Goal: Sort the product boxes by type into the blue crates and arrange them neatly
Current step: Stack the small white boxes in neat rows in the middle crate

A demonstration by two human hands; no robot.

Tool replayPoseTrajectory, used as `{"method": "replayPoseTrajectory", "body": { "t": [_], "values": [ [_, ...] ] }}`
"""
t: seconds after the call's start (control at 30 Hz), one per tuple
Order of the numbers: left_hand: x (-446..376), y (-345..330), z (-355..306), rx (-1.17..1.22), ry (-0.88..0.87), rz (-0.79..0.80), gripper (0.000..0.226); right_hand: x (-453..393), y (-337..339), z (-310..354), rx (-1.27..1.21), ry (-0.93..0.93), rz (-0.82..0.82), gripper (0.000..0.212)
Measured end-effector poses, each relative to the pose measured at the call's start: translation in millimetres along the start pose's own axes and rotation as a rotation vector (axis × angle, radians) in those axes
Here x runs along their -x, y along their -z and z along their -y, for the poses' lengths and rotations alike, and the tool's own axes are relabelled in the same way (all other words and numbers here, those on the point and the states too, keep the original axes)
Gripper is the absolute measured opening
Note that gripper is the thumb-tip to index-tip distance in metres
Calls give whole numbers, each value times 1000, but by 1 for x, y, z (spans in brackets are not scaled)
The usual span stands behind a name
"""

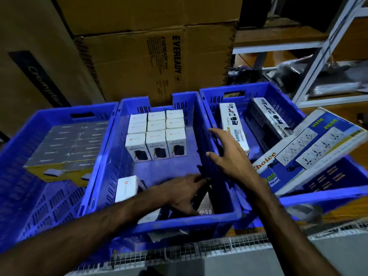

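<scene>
Three blue crates stand side by side. The middle crate [111, 160] holds a block of small white boxes [156, 133] at its far end and one loose white box [127, 188] near the front left. My left hand [182, 193] reaches into its near right corner and grips a dark box marked 65W [205, 208]. My right hand [229, 154] hovers with spread fingers over the wall between the middle and right crates. The right crate [262, 90] holds long white power-strip boxes [234, 126], and a large blue and white socket box [310, 150] lies tilted on its rim.
The left crate [23, 136] is packed with grey-topped boxes [69, 144]. Big brown cartons [151, 62] stand stacked right behind the crates. A white metal rack [318, 56] with dark bags is at the back right. A wire mesh edge [199, 248] runs along the front.
</scene>
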State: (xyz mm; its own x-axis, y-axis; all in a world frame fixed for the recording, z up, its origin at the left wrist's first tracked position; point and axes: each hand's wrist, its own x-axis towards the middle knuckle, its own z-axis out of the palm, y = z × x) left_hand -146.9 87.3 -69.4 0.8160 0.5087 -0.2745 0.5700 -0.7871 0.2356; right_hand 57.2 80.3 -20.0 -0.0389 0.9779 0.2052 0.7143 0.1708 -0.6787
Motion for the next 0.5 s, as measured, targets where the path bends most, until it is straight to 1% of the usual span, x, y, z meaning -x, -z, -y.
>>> {"method": "replayPoseTrajectory", "body": {
  "t": [0.13,0.23,0.27,0.33,0.43,0.5],
  "values": [
    [-1,-5,-5,-21,-27,-32,108,-1,0,1,19,2,6,72],
    [-2,3,-2,70,-4,-47,103,0,1,3,38,-4,-3,71],
    [-2,8,2,169,18,-47,99,1,1,4,40,-2,-6,71],
    [2,22,15,493,110,-91,88,3,2,5,38,9,-8,69],
    [19,46,32,1052,252,-187,91,6,3,7,79,22,-43,60],
    [34,56,40,1381,272,-249,76,7,4,8,112,31,-71,53]
  ]
}}
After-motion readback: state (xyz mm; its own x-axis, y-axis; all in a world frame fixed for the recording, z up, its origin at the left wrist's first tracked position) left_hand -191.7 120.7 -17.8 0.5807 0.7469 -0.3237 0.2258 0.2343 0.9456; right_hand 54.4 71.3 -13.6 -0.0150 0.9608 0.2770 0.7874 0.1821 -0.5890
